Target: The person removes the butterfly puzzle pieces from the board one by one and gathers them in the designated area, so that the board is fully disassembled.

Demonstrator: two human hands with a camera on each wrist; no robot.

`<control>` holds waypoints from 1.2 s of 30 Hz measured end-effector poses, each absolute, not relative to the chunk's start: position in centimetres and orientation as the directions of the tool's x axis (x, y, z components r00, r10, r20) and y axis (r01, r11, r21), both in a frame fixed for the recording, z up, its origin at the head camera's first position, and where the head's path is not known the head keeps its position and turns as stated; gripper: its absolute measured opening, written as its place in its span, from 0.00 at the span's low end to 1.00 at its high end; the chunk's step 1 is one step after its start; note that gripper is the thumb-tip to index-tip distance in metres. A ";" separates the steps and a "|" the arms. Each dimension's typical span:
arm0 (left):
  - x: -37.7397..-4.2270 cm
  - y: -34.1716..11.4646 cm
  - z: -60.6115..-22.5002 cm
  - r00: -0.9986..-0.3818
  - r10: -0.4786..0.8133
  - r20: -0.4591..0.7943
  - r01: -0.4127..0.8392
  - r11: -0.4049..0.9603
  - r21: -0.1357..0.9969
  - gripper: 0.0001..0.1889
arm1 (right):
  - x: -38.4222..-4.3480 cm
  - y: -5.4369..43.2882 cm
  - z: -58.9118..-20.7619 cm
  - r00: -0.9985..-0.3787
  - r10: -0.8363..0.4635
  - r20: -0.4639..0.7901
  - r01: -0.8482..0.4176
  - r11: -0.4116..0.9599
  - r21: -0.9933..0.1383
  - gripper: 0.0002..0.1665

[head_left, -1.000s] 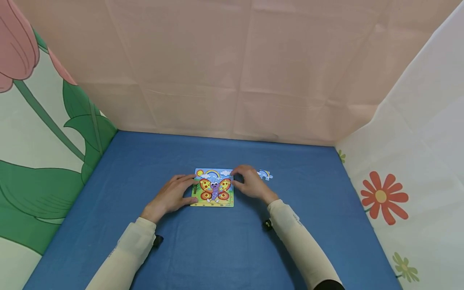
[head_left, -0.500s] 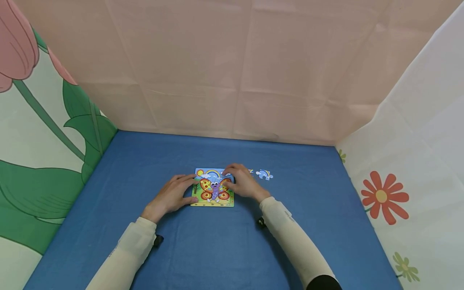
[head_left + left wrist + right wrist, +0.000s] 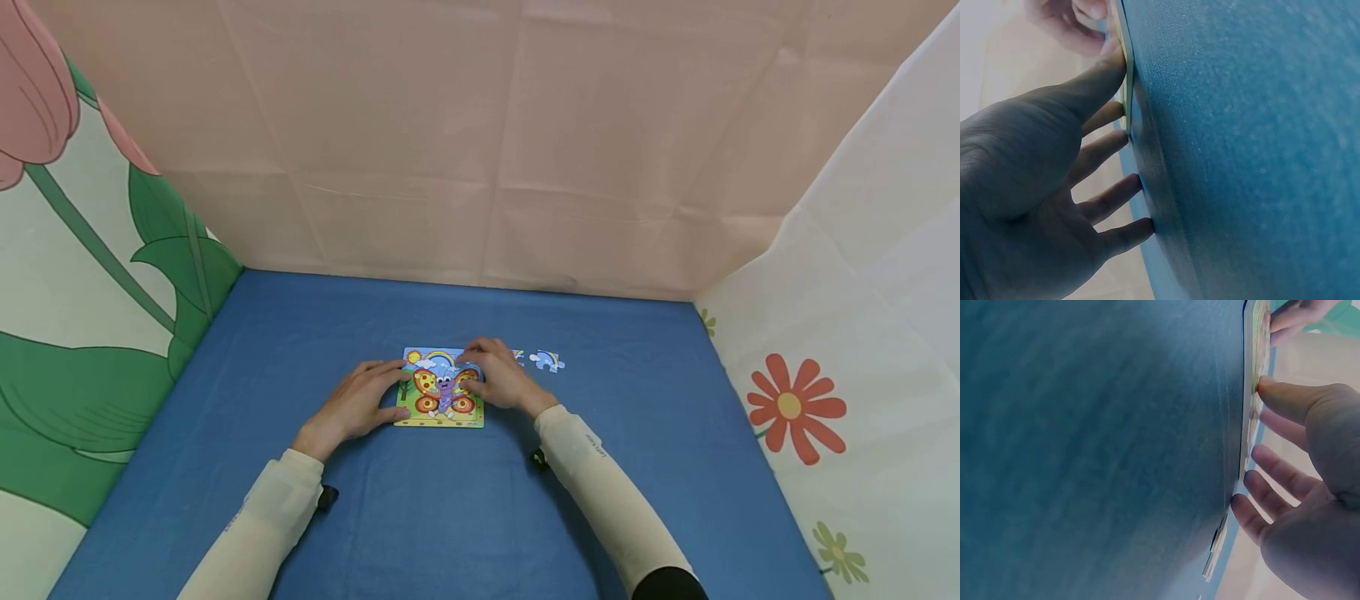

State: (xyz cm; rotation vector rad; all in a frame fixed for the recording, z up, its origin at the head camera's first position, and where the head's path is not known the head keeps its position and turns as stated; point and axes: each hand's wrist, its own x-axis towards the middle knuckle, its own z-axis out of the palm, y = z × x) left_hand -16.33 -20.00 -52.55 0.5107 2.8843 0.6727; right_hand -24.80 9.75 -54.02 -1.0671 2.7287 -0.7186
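Observation:
A small butterfly jigsaw puzzle (image 3: 446, 404) lies flat on the blue table, with a sun, clouds and a rainbow along its top. At its left edge rests my left hand (image 3: 360, 400), thumb and fingertips on the border, the outer fingers reaching down to the cloth in the left wrist view. Over the upper right part of the puzzle is my right hand (image 3: 504, 377). Its thumb (image 3: 1275, 394) touches the picture, and the fingers are spread and fairly straight in the right wrist view. The hand hides part of the right wing and the top right corner.
A loose rainbow-and-cloud puzzle piece (image 3: 547, 361) lies right of the puzzle. Another piece (image 3: 519, 355) shows partly behind the right hand. The blue table (image 3: 420, 517) meets a beige cloth wall (image 3: 375, 167) at the back, with printed flower walls at both sides.
My right hand has moved left from the puzzle's right edge onto its upper right part, uncovering more of the loose pieces. My left hand has stayed in place.

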 end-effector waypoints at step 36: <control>-16.4 -20.0 -52.6 -0.936 0.346 -0.058 0.287 0.850 0.442 0.34 | -24.6 9.0 -53.3 -0.820 -0.567 0.083 -0.508 0.652 -0.562 0.27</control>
